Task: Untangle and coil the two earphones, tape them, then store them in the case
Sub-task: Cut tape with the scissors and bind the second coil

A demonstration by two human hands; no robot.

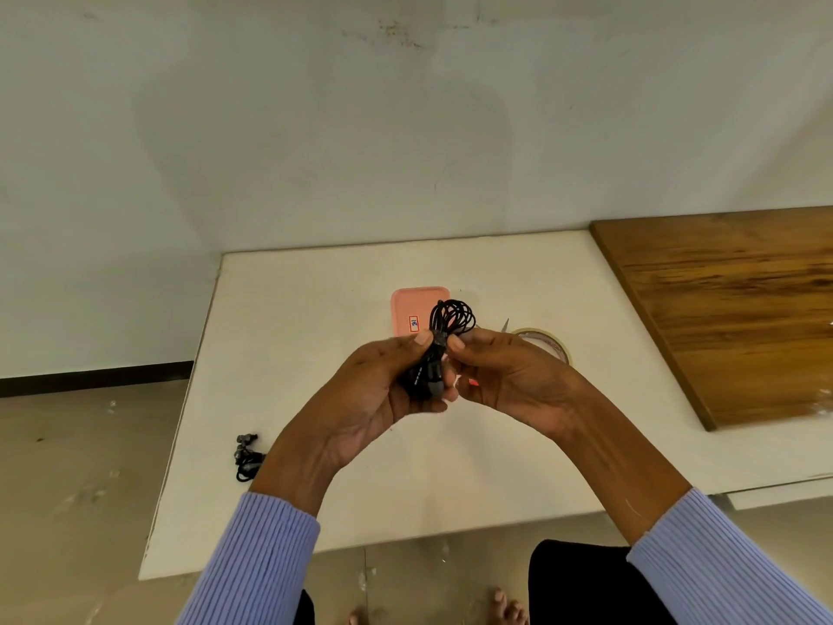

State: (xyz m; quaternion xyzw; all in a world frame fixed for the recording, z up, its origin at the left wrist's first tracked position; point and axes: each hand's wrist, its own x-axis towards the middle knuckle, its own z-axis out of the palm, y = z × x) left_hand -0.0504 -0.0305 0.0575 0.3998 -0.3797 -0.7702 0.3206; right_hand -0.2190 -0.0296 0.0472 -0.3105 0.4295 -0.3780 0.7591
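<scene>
Item one, far left near the desk (315,512) edge: a second earphone (247,456), black, bunched in a small heap, lying apart from everything else and partly hidden by your left forearm; whether it is already taped cannot be told from here. Item two: your left hand (383,390), fingers curled around the lower part of the coiled earphone (439,349), thumb pressing at its waist. Keep that grip firm so the loops do not spring open while the tape goes on. Item three, held above the desk between both hands: the coiled earphone itself, loops fanning out above the pinch, the heavier end tucked into your left palm. A band at the waist looks like tape being wrapped, though it is too blurred to be sure. Item four, behind the coil: a pink case (412,311), lying flat, lid apparently shut, with a small label on it. Item five: your right hand (509,376), fingertips pinching the waist of the coil from the other side. Smooth the tape round in one direction and press its end down onto itself, not onto the cord. Item six, just beyond that hand: a roll of tape (552,342), flat on the desk. Item seven, far right: a wooden board (730,309).
</scene>
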